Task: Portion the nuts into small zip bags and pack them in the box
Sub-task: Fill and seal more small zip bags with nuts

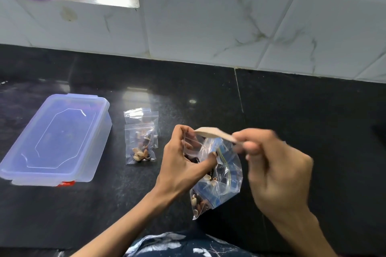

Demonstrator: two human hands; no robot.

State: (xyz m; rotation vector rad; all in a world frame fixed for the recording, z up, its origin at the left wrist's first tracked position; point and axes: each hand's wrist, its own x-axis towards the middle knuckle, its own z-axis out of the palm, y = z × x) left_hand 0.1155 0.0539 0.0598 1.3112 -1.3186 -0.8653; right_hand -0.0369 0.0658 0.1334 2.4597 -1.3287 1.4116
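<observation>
While lidded box (56, 137) sits far left on black counter (292, 115), large nut bag (217, 179) hangs centre. L hand (183, 165) pinches small zip bag (191, 147) open; R hand (273, 171) grips wooden spoon (213, 134) over it. Filled bags (141, 144) lie btwn.

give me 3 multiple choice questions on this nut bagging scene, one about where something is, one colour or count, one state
1. Where does the plastic box sit?
A. left of the filled small bags
B. right of the hands
C. on the window sill

2. What colour is the counter?
A. white
B. black
C. red

3. What state is the box lid in?
A. off, beside the box
B. on the box
C. held in the right hand

Answers:
1 A, the small bags lie to its right.
2 B, the stone top is dark and the wall tiles are white.
3 B, the lid covers the box, while the right hand holds a wooden spoon and the left hand holds a bag open.
</observation>
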